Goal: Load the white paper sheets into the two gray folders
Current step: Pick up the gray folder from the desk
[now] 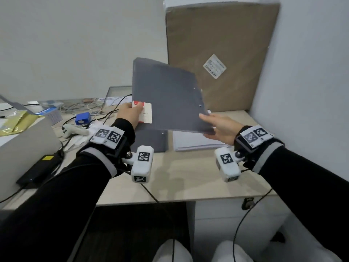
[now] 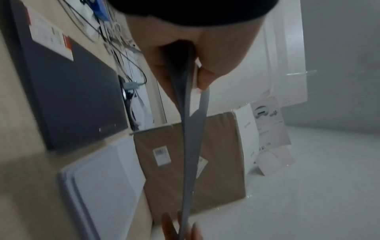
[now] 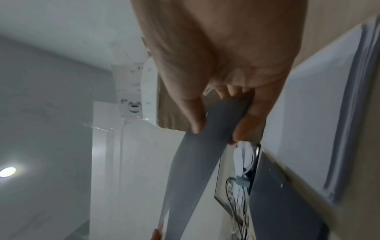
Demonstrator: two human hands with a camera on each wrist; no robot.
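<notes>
Head view shows both hands lifting one gray folder (image 1: 166, 95) above the surface (image 1: 188, 178), tilted, with the left hand (image 1: 130, 113) pinching its edge at a red-and-white label (image 1: 146, 112) and the right hand (image 1: 220, 127) gripping the opposite lower corner, thumb on top and fingers beneath. A second gray folder (image 1: 151, 140) lies flat on the surface under the lifted one, just beside a stack of white paper sheets (image 1: 192, 142). A brown wrapped package (image 1: 226, 53) leans against the wall behind.
</notes>
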